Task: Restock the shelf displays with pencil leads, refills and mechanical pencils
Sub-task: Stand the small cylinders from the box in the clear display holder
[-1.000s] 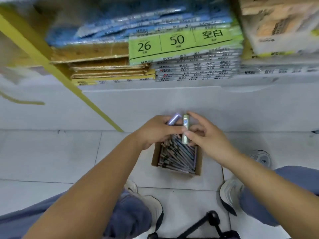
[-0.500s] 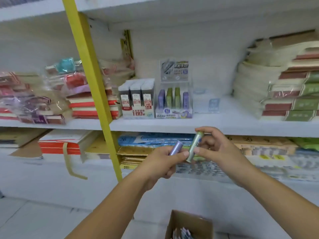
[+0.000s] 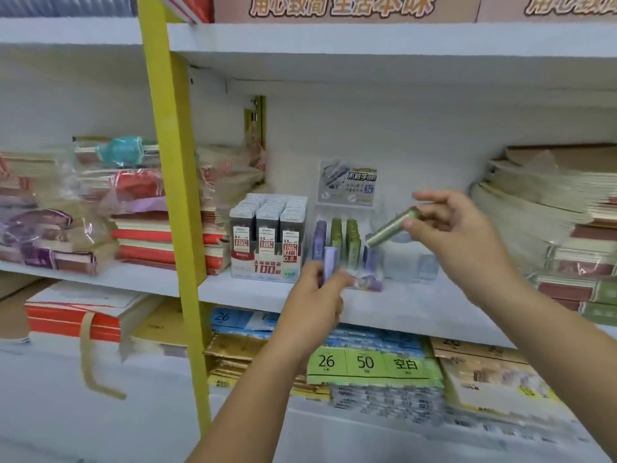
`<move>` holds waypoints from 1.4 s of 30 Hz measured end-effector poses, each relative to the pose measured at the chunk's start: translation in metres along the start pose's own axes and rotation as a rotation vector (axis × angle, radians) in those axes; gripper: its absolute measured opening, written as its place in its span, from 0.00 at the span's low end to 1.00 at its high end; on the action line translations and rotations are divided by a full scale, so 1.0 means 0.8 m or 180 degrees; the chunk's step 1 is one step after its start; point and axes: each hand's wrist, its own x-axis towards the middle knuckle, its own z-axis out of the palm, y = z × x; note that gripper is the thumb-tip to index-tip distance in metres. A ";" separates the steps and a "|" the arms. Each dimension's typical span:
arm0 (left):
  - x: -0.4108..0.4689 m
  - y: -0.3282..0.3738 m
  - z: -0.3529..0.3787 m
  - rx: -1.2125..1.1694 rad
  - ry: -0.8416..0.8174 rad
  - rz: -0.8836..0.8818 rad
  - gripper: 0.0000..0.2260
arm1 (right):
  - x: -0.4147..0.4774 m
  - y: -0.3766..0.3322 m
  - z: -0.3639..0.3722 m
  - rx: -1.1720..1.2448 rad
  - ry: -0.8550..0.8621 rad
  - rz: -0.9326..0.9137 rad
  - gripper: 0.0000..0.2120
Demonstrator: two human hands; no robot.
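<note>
My left hand (image 3: 314, 295) pinches a purple lead case (image 3: 330, 262), upright, just in front of the display rack (image 3: 347, 183) on the shelf (image 3: 417, 305). My right hand (image 3: 457, 235) pinches a green lead case (image 3: 392, 227), tilted, above the rack's right side

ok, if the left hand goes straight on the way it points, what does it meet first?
Probably the clear display rack: the left hand, pinching a purple lead case, points at its purple row. Depth is unclear.

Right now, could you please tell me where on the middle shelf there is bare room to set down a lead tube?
Bare shelf runs in front of the clear display and rightward toward the notebook stack. Left of it is crowded: grey lead boxes, then wrapped notebooks.
</note>
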 end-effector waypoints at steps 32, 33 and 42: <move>0.065 -0.010 -0.030 0.0350 0.0295 0.0708 0.05 | 0.215 0.068 0.089 -0.2760 -0.2127 -0.0203 0.09; 0.064 -0.010 -0.030 0.0370 0.0292 0.0709 0.06 | 0.215 0.070 0.091 -0.2817 -0.2240 -0.0237 0.09; 0.056 -0.004 -0.031 0.0247 0.0292 0.0726 0.08 | 0.194 0.044 0.075 -0.2785 -0.1892 -0.0691 0.13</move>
